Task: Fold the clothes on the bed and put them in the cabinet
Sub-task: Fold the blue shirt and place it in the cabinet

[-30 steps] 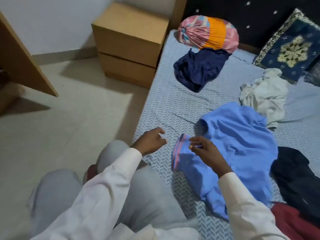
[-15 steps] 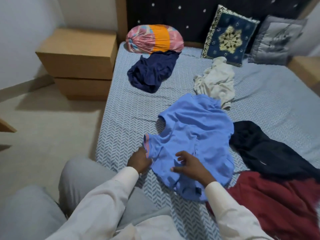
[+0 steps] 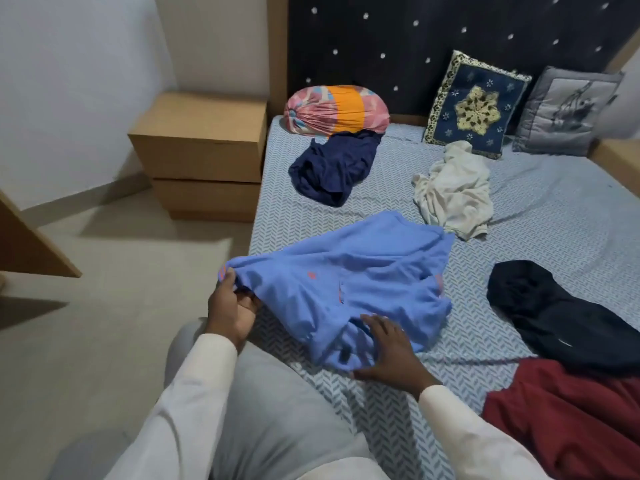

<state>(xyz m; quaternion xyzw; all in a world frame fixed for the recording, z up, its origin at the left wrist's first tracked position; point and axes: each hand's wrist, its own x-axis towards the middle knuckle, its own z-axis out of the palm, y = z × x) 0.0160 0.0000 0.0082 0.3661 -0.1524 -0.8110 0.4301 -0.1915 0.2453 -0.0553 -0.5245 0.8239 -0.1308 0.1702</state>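
A light blue shirt (image 3: 356, 275) lies spread on the bed (image 3: 554, 216) near its front left corner. My left hand (image 3: 230, 308) grips the shirt's left sleeve end, pulled out past the bed's edge. My right hand (image 3: 391, 348) rests flat with spread fingers on the shirt's lower edge. Other loose clothes lie on the bed: a navy garment (image 3: 334, 168), a crumpled white one (image 3: 453, 190), a black one (image 3: 554, 313) and a dark red one (image 3: 568, 414).
A wooden bedside cabinet with two drawers (image 3: 201, 154) stands left of the bed. A pink and orange bundle (image 3: 336, 109) and two cushions (image 3: 478, 103) lean against the dark headboard. A wooden panel (image 3: 27, 244) juts in at the far left over the tiled floor.
My left hand took hold of the blue shirt's sleeve and pulled it out to the left, spreading the shirt. My right hand moved down to the shirt's lower edge. The camera view turned right.
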